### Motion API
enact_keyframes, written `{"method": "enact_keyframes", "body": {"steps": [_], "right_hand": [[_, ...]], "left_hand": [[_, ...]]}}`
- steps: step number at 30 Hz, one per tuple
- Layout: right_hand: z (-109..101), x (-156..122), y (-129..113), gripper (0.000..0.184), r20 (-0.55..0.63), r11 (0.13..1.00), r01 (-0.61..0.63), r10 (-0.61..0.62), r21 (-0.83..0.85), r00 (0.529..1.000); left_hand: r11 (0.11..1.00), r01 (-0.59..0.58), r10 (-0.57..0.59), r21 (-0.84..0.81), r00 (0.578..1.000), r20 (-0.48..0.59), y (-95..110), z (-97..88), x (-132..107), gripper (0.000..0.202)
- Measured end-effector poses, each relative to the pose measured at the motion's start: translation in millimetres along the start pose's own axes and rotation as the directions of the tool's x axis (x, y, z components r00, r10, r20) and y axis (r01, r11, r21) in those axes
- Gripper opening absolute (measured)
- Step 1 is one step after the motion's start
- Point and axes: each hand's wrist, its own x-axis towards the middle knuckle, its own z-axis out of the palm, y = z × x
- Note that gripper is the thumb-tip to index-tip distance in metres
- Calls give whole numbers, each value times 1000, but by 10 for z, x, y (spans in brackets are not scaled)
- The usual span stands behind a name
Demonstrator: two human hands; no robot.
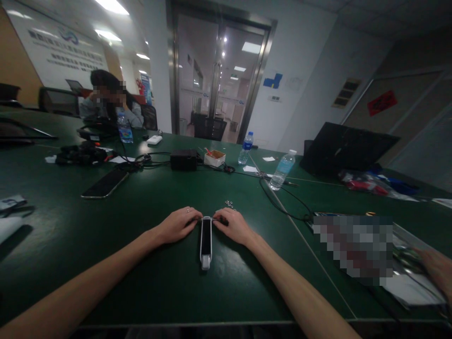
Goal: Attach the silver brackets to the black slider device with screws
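A slim black-and-white oblong device (205, 242) lies lengthwise on the dark green table (74, 263), its far end between my hands. My left hand (175, 225) comes in from the left, and my right hand (233, 226) from the right. The fingertips of both hands close on the device's far end from either side. Just beyond my right hand lies a small cluster of metal parts (229, 203), not touching it. The pixelated blur hides part of a flat package (353, 249) to my right.
Another person's hand (438, 270) rests on the packaging at the right edge. A black smartphone (105, 182), a black power adapter (183, 160), a small cardboard box (214, 157), water bottles (281, 169), loose cables (282, 202) and a black laptop (348, 148) stand farther off. A seated person (109, 99) is at the far left.
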Motion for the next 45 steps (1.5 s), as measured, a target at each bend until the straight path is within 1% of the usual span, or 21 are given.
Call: {"method": "enact_keyframes", "body": {"steps": [6, 12, 14, 16, 19, 21, 23, 26, 30, 32, 40, 45], "right_hand": [[11, 9, -16, 11, 3, 1000, -10, 10, -4, 1000], [61, 19, 5, 16, -9, 1000, 28, -28, -3, 1000], [44, 18, 12, 18, -17, 999, 42, -42, -15, 999], [-3, 16, 39, 22, -52, 998, 42, -44, -39, 998], [-101, 8, 164, 21, -131, 996, -5, -7, -93, 991], [-160, -6, 308, 20, -168, 989, -68, 44, -135, 985], [-204, -29, 467, 21, -181, 975, -137, 105, -175, 978], [-241, -65, 653, 22, -136, 955, -212, 187, -205, 973], [-244, -75, 745, 19, -38, 947, -247, 244, -205, 969], [-231, -66, 748, 19, -24, 943, -265, 266, -200, 964], [-210, -28, 674, 16, -39, 933, -335, 333, -127, 942], [-252, 9, 644, 14, 13, 914, -382, 387, -139, 922]], "left_hand": [[1000, -7, 7, -12, 1000, -13, -52, 38, -6, 24], [1000, 0, 0, -17, 1000, -13, -79, 52, -6, 24], [1000, 1, -1, -14, 1000, -9, -72, 46, -4, 24], [1000, -2, 2, -13, 1000, -8, -59, 35, -3, 25], [1000, 7, -7, -19, 1000, 4, -39, 17, -2, 26], [1000, 13, -13, -24, 1000, 10, -29, 7, -3, 26], [1000, 15, -14, -25, 1000, 14, -24, 0, -3, 26], [1000, 12, -12, -22, 1000, 14, -22, -5, -5, 26], [1000, 14, -14, -14, 1000, 13, -22, -3, -4, 26], [1000, 16, -16, -10, 1000, 15, -17, -1, -1, 26], [999, 24, -23, -22, 1000, 14, -2, -10, 1, 26], [999, 17, -17, -29, 1000, 6, -20, -2, -7, 27]]}}
